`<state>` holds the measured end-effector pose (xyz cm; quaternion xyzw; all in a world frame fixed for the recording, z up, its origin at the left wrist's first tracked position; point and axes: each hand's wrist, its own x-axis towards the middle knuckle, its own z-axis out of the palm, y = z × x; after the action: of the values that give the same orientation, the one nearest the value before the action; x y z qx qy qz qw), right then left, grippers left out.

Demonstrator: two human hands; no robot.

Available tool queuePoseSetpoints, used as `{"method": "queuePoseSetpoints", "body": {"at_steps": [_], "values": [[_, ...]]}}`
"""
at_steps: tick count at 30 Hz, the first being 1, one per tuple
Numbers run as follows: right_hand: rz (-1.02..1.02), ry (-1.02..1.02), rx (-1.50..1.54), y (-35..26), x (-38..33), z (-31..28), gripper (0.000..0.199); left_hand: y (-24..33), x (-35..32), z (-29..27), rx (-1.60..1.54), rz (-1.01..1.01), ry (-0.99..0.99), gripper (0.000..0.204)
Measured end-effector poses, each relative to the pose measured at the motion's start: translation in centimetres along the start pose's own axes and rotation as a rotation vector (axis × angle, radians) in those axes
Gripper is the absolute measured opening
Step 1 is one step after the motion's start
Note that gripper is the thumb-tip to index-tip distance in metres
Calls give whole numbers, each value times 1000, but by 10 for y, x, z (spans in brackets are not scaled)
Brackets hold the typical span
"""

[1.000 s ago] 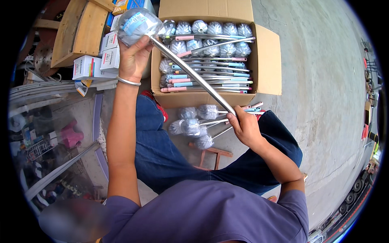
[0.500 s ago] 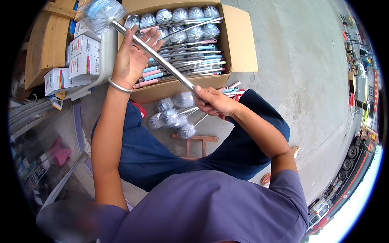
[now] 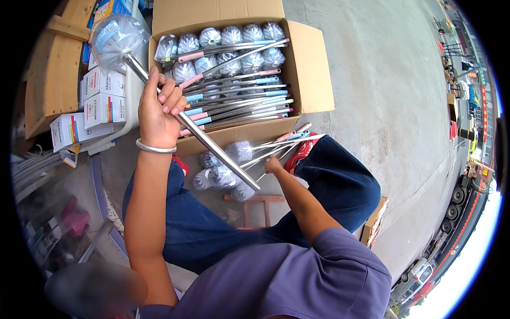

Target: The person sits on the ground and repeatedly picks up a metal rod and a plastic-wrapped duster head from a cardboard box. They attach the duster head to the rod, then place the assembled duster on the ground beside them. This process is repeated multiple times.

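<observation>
My left hand [image 3: 161,114] is wrapped round the steel pole of a mop [image 3: 207,142]. Its grey head, bagged in clear plastic with a blue label, points up to the left, and the bare pole end slants down over several bagged mops [image 3: 222,175] on the floor. Low between my knees, my right hand [image 3: 272,165] is curled beside the thin metal poles of those mops. Its fingertips are hidden, so I cannot make out what it grips. Pink and blue handle ends [image 3: 300,133] lie by my right shoe.
Ahead stands an open cardboard box [image 3: 313,69] filled with bagged mop heads and metal poles with pink and blue grips. White cartons [image 3: 105,109] and a wooden crate [image 3: 58,80] are at the left. A reddish stool frame [image 3: 255,199] sits below me.
My right hand has let go of the mop pole and dropped to the poles on the floor. The left hand, open before, has closed round the pole, and the mop has shifted left and down.
</observation>
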<state>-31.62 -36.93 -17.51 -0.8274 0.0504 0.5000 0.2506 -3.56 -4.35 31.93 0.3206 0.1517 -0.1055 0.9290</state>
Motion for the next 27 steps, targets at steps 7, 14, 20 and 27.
{"method": "queuePoseSetpoints", "body": {"at_steps": [7, 14, 20, 27], "values": [[296, 323, 288, -31, -21, -23, 39, -7, -7, 10, 74, -28, 85, 25], [-218, 331, 323, -181, -164, -121, 26, 11, -1, -17, -42, 58, 162, 24], [-590, 28, 509, -280, -297, -257, 22, 29, 6, -21, -180, 101, 175, 24], [-757, 150, 439, -307, -308, -246, 29, 43, 13, -29, -151, 216, 268, 24]]}}
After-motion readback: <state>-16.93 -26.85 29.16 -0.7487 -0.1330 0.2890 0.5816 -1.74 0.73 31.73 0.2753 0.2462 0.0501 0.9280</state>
